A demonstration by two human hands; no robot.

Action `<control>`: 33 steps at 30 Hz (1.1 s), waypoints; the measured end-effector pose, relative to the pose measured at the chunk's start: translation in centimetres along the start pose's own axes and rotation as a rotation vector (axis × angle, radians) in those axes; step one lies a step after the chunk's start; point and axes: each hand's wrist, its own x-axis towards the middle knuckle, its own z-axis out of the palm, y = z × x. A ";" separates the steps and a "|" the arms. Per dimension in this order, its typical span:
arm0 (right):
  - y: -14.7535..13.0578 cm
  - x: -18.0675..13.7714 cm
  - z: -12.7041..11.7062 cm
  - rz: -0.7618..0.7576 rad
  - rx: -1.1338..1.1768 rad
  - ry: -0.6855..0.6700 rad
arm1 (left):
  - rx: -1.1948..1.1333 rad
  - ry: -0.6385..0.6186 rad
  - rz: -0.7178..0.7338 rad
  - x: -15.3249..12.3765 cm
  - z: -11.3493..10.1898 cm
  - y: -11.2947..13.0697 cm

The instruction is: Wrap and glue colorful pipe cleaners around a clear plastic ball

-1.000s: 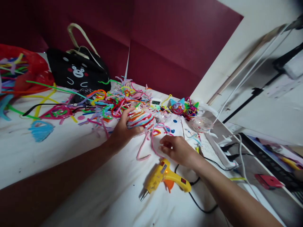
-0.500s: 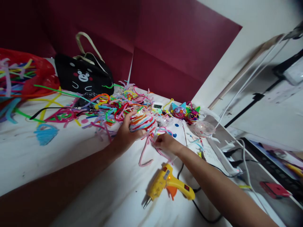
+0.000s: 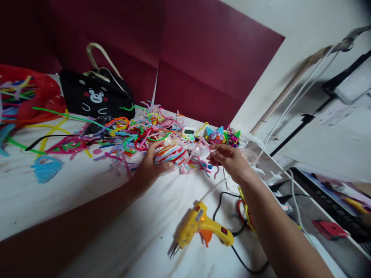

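My left hand (image 3: 149, 164) is wrapped round a ball (image 3: 171, 153) covered in striped coloured pipe cleaners, holding it just above the white table (image 3: 87, 200). My right hand (image 3: 228, 160) is raised to the right of the ball, its fingers pinched on a pink pipe cleaner (image 3: 193, 154) that stretches back to the ball. Loose ends of the pink strand hang under my fingers. A yellow glue gun (image 3: 201, 227) lies on the table in front of both hands, its nozzle pointing to the lower left.
A heap of coloured pipe cleaners (image 3: 130, 131) lies behind the ball. A black bear-face bag (image 3: 95, 96) and a red bag (image 3: 31, 92) stand at the back left. Two small pipe-cleaner figures (image 3: 223, 137) and a little digital timer (image 3: 189, 132) sit at the back. Cables (image 3: 232, 216) trail right.
My right hand has lifted off the table and moved right and up, pulling the pink pipe cleaner taut from the ball. The left hand kept its hold on the ball.
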 end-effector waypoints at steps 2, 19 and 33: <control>-1.0 -0.8 -0.6 -0.056 0.011 0.051 | 0.012 -0.025 0.006 -0.2 0.1 0.0; -2.5 -6.3 -0.6 -0.501 -0.532 0.131 | 0.083 -0.137 -0.039 -1.2 0.9 0.9; -3.0 -7.5 0.5 -0.644 -0.547 -0.094 | 0.121 -0.157 0.097 -1.2 0.7 -0.7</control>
